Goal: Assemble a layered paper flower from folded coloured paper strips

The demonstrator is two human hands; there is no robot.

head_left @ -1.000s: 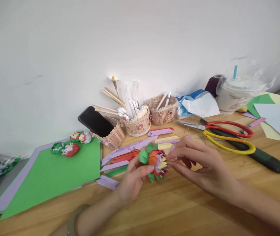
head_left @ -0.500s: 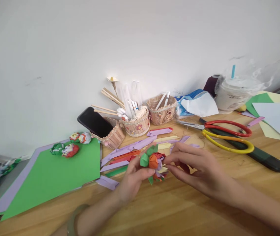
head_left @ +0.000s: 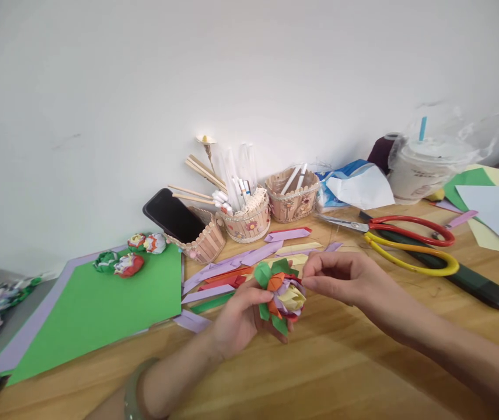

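Observation:
My left hand (head_left: 241, 318) is closed around a folded paper flower (head_left: 292, 296), thumb in front and fingers beneath. The flower has a pale yellow centre, lilac, red and orange petals, and green leaves around the outside; its centre faces right and towards me. Just right of it, my right hand (head_left: 341, 279) has thumb and forefinger pinched together by the upper petals. Whatever those fingertips hold, if anything, is too small to make out. Behind the flower lie folded paper strips (head_left: 231, 262) in lilac, red, yellow and green.
Red-and-yellow-handled scissors (head_left: 411, 265) lie at the right over a dark green tool. Small wooden baskets (head_left: 249, 226) with sticks and pens stand by the wall, one holding a phone (head_left: 174, 214). A green sheet (head_left: 100, 315) carries several paper flowers; a lidded cup (head_left: 428, 169) stands back right.
The flower has turned so its yellow centre now shows towards me. My right hand's fingertips have risen slightly and moved right, off the petals. The view has shifted a little.

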